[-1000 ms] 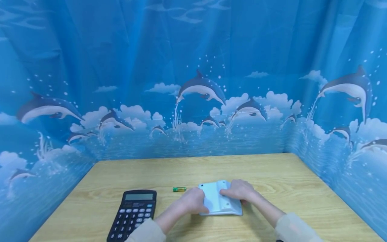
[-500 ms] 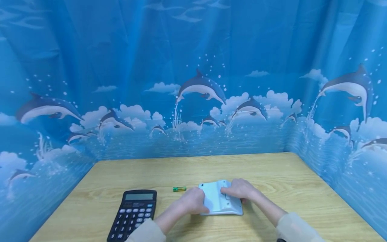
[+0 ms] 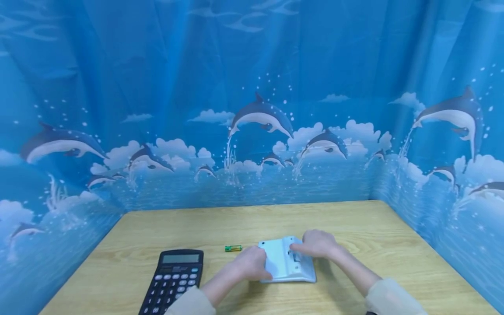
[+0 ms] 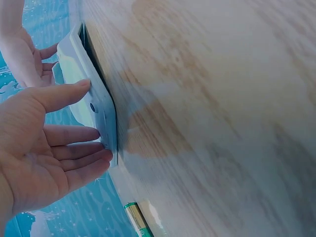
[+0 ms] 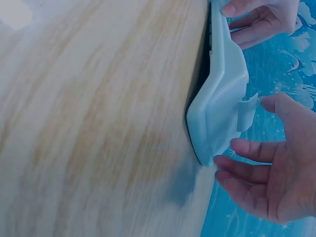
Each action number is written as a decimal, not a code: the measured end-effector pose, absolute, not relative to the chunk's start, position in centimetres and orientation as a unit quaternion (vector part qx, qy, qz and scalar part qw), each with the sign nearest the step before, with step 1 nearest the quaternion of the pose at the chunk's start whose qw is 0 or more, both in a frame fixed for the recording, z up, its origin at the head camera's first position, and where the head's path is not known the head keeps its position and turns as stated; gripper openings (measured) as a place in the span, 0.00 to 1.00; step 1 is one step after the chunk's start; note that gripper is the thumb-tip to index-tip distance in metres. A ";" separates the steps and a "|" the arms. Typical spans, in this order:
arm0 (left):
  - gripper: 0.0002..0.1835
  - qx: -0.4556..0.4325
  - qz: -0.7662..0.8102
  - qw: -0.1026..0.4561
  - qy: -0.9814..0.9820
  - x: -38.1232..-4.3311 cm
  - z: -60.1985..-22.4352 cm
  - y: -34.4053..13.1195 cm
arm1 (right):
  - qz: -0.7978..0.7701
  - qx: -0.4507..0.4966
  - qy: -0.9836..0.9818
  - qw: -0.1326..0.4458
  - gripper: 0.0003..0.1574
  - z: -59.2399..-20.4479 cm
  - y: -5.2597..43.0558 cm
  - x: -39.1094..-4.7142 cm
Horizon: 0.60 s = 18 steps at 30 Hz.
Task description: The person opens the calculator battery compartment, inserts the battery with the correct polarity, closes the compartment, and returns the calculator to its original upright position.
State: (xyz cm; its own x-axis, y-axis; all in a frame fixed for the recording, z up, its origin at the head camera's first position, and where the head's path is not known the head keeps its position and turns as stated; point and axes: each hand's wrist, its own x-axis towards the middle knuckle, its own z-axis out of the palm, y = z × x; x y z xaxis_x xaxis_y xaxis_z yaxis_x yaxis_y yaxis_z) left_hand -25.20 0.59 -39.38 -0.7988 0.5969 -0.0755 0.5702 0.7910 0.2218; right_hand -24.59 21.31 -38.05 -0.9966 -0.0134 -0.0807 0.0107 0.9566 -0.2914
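A pale blue calculator (image 3: 277,264) lies face down on the wooden table, its back upward. My left hand (image 3: 249,262) grips its left side, thumb on the back and fingertips along the edge. On the back, the small battery cover (image 5: 248,112) stands tilted up from the case. The thumb of my right hand (image 3: 320,244) touches the raised end of that cover, while its other fingertips meet the case edge in the right wrist view. A green and gold battery (image 4: 136,219) lies on the table beyond the left hand. The calculator's keys are hidden underneath.
A black desk calculator (image 3: 171,280) lies face up at the left, near my left sleeve. A blue dolphin-print curtain (image 3: 252,131) encloses the back and sides of the table (image 3: 354,223).
The battery cover has come up from the calculator's back. My right hand has moved slightly up and to the right with it. The left hand keeps its place.
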 end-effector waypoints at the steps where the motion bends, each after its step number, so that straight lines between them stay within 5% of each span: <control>1: 0.21 0.309 0.094 0.072 0.944 -25.2 -39.4 0.6 | -0.152 -0.005 0.988 0.035 0.29 -38.0 21.4 -24.6; 18: 0.19 0.307 0.100 0.088 0.942 -25.1 -39.4 0.6 | -0.308 -0.050 0.948 0.064 0.13 -37.8 22.2 -24.2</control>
